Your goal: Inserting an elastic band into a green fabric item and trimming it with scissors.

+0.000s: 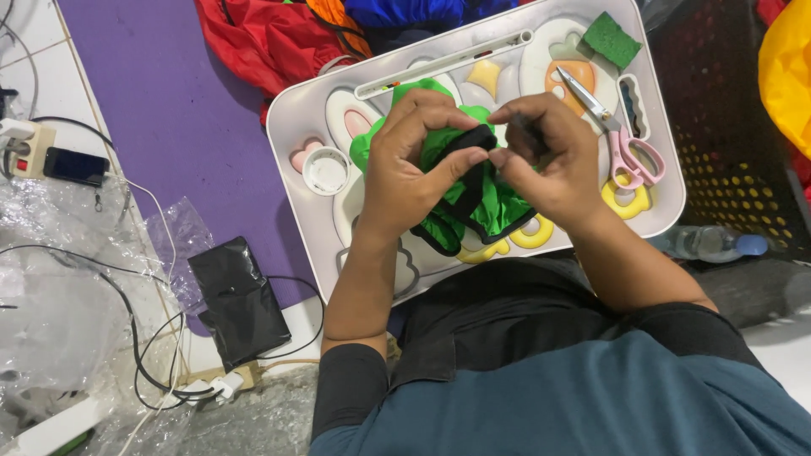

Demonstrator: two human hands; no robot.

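Note:
My left hand and my right hand both pinch a bright green piece of fabric with black trim, held bunched above a white lap tray. The fingertips of both hands meet on the black edge near the middle. Whether my right hand also holds a small tool cannot be told. Pink-handled scissors lie on the tray just right of my right hand.
On the tray lie a white round cap, a green sponge and a long white tube. A purple mat, black pouch, cables, power strip, clear plastic wrap, a dark perforated basket and a water bottle surround it.

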